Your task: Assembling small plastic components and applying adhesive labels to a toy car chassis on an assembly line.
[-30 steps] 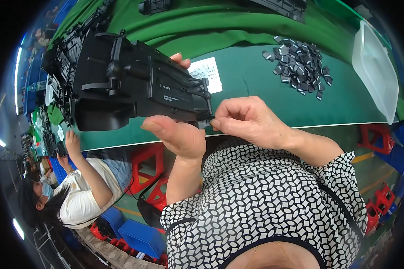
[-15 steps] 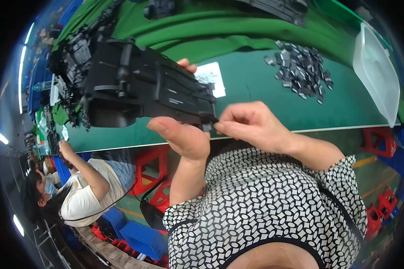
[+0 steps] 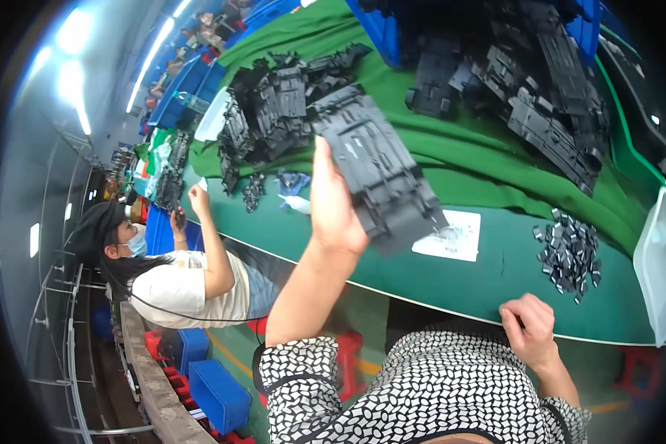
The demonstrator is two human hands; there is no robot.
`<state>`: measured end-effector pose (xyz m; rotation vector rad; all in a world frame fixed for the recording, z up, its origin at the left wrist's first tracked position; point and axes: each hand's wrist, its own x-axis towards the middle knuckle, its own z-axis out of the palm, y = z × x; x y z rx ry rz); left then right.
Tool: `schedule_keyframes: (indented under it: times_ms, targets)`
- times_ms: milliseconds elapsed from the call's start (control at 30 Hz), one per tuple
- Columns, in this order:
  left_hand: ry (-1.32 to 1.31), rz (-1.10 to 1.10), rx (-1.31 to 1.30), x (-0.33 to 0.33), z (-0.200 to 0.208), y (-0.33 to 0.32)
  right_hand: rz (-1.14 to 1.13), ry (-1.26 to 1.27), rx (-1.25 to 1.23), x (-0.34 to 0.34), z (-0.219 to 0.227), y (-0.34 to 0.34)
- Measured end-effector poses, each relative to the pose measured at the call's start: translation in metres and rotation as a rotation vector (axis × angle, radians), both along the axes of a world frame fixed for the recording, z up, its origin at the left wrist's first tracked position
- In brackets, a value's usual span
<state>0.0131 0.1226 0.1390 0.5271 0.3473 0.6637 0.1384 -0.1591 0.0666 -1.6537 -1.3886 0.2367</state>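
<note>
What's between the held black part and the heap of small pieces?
Head view: from the black part, first a white sheet, then green tabletop up to the heap.

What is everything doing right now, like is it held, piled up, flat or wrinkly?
Left hand: closed on the black part
Black part: held up, tilted
Right hand: loosely curled; can't tell if anything is inside
Small dark pieces: loosely piled
White sheet: flat on the table, partly hidden
Green cloth: wrinkly
Co-worker's mask: worn

Nothing legible: pale marks on black plastic part (image 3: 383, 164) blurred, print on white sheet (image 3: 464, 238) too small.
</note>
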Motion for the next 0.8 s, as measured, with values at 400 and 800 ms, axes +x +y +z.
schedule_keyframes:
  times_ms: [400, 800]
  targets:
    - [0.259, 0.47, 0.228, -0.001, 0.011, 0.214, -0.079, 0.03, 0.043, 0.002, -0.004, 0.015]
    - [0.427, 0.933, 0.135, 0.01, 0.032, 0.314, -0.162, 0.026, 0.032, -0.008, -0.007, 0.006]
